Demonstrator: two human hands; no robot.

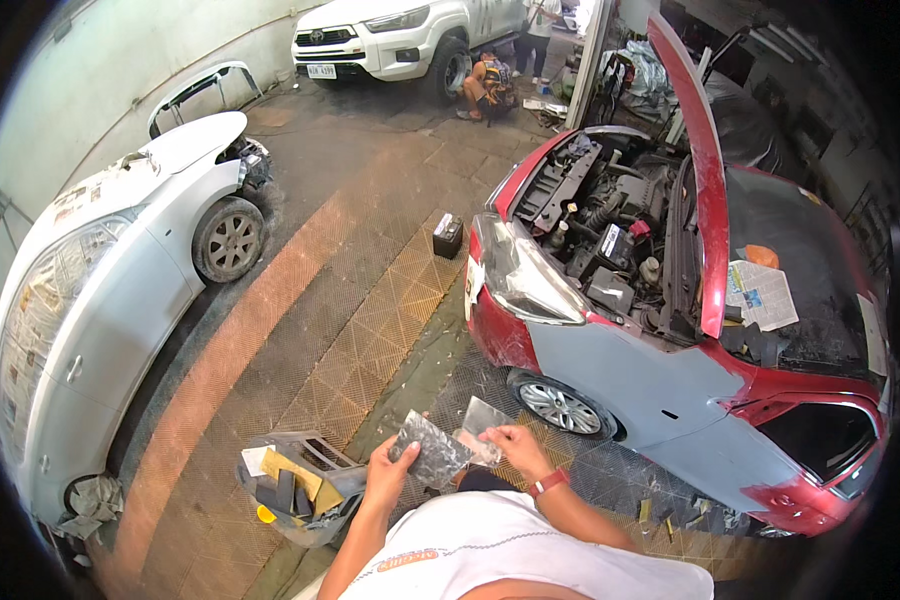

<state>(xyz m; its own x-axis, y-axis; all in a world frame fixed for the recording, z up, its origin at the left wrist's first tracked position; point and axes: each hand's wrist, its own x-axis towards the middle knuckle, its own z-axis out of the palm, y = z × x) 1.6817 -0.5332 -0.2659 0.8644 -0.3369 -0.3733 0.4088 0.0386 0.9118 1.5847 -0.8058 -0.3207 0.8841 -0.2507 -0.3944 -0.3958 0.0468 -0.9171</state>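
My left hand point(388, 470) grips a dark flat rectangular plate point(432, 450) smeared with grey, its thumb lying on top. Pinched in my right hand point(520, 450) is a thin, pale, see-through rectangular sheet point(483, 415) whose lower part overlaps or touches the plate's right edge; which of the two I cannot tell. Both hands are in front of my white shirt point(490, 535). Nearest on the right is the red car point(500, 328) with grey patches on its fender point(610, 365) and door. Its hood point(695, 150) stands raised over the engine bay point(610, 215).
A grey plastic part point(315, 530) bearing sanding pads and yellow sheets lies left of my hands. A car battery point(448, 236) stands on the patterned floor. A masked white car point(120, 310) is at left, a white pickup point(390, 45) behind. One person point(490, 85) crouches by its wheel; another stands.
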